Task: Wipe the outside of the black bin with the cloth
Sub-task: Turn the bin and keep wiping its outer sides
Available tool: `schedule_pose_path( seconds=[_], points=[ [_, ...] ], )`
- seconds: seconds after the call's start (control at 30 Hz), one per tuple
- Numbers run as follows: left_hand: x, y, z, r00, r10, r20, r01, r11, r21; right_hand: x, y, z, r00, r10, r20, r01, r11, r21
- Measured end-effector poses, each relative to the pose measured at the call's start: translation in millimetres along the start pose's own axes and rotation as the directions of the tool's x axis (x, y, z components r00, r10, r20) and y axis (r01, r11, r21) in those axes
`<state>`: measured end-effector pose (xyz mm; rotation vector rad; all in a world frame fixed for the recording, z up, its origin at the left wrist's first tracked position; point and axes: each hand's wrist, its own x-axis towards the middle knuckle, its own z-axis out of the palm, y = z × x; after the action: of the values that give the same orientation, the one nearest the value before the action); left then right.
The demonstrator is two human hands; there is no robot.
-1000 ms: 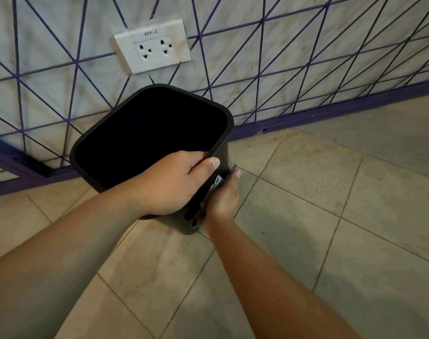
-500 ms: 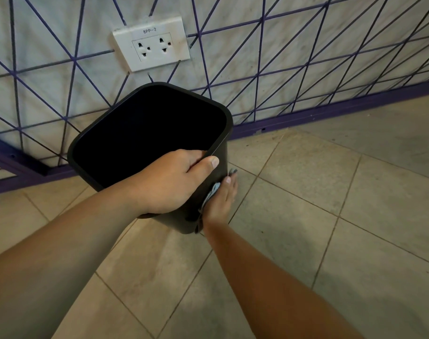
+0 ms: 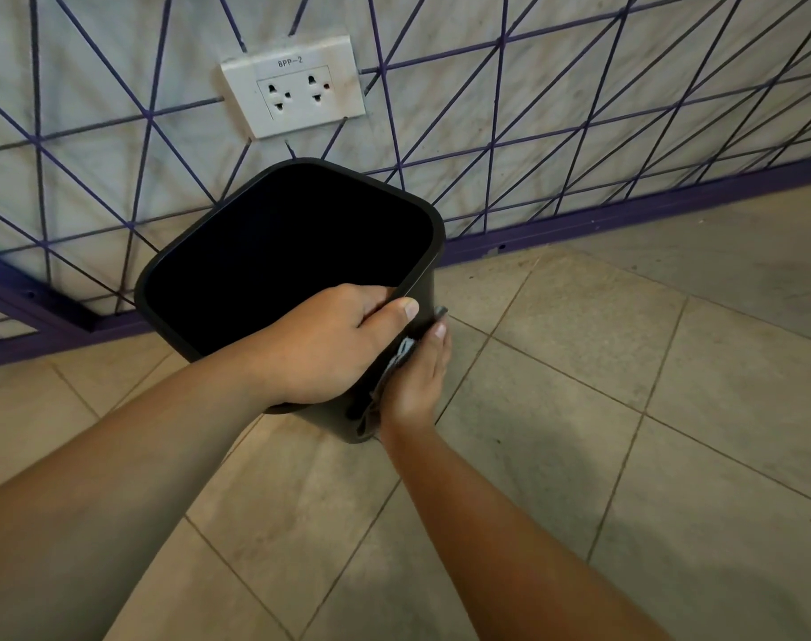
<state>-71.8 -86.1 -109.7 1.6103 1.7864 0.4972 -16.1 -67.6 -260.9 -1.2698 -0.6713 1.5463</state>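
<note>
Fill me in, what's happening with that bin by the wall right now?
A person is cleaning a square black plastic bin that stands on the beige tiled floor near the white double wall socket. The left hand grips the bin's near rim, thumb outside. The right hand presses a small grey-blue cloth flat against the bin's right outer wall.

Only legible text: "BPP-2", printed along the top edge of the white wall socket plate point(image 3: 293, 86), at 12 o'clock above the black bin point(image 3: 422, 289).
</note>
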Motion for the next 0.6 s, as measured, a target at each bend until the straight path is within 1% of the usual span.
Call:
schedule_pose_path(
  seconds=[0.07, 0.1, 0.2, 0.23, 0.27, 0.33, 0.37, 0.43, 0.47, 0.53, 0.57, 0.6],
  points=[
    [1.5, -1.1, -0.6, 1.000, 0.011, 0.003, -0.011, 1.000, 0.014, -0.6, 7.4, -1.1, 0.998, -0.062, 0.014, 0.062, 0.998, -0.014],
    [2.0, -2.5, -0.6, 1.000, 0.013, 0.003, -0.013, 0.999, 0.038, 2.9, 14.4, -3.9, 0.998, -0.062, -0.001, 0.062, 0.998, -0.033],
    [2.2, -3.4, 0.9, 1.000, 0.017, 0.004, -0.018, 0.996, 0.086, 14.6, 20.9, -8.0, 0.997, 0.045, -0.062, -0.049, 0.997, -0.065],
    [2.3, -3.6, 0.7, 1.000, 0.019, 0.001, -0.019, 0.996, 0.092, 15.4, 16.7, -5.9, 0.994, 0.083, -0.067, -0.086, 0.995, -0.046],
    [2.3, -4.4, 0.4, 1.000, 0.018, 0.000, -0.017, 0.996, 0.087, 13.9, 10.7, -3.6, 0.994, 0.089, -0.063, -0.090, 0.996, -0.020],
    [3.2, -5.2, -0.9, 1.000, 0.017, 0.013, -0.017, 0.998, 0.053, 7.4, -0.1, -1.2, 0.999, 0.019, -0.036, -0.018, 0.999, 0.035],
    [3.6, -5.5, -1.2, 1.000, 0.019, 0.020, -0.020, 0.999, 0.044, 5.1, -0.9, -1.3, 1.000, -0.007, -0.020, 0.008, 0.999, 0.034],
    [4.0, -6.3, -1.1, 1.000, 0.024, 0.017, -0.025, 0.998, 0.063, 1.7, 5.0, -5.7, 0.998, -0.067, 0.006, 0.068, 0.997, -0.031],
    [3.5, -6.3, -0.8, 1.000, 0.022, 0.014, -0.023, 0.996, 0.085, 2.1, 10.7, -8.8, 0.998, -0.069, 0.002, 0.069, 0.996, -0.051],
    [3.3, -6.2, 0.3, 1.000, 0.022, 0.008, -0.023, 0.995, 0.099, 6.6, 16.8, -11.3, 1.000, -0.006, -0.024, 0.003, 0.996, -0.091],
    [3.6, -6.2, 0.1, 1.000, 0.021, 0.007, -0.022, 0.996, 0.090, 8.8, 15.1, -10.2, 0.998, 0.043, -0.039, -0.046, 0.995, -0.088],
    [3.9, -6.5, -0.4, 1.000, 0.017, 0.011, -0.018, 0.997, 0.075, 8.3, 10.3, -7.7, 0.995, 0.084, -0.048, -0.086, 0.995, -0.049]
  ],
)
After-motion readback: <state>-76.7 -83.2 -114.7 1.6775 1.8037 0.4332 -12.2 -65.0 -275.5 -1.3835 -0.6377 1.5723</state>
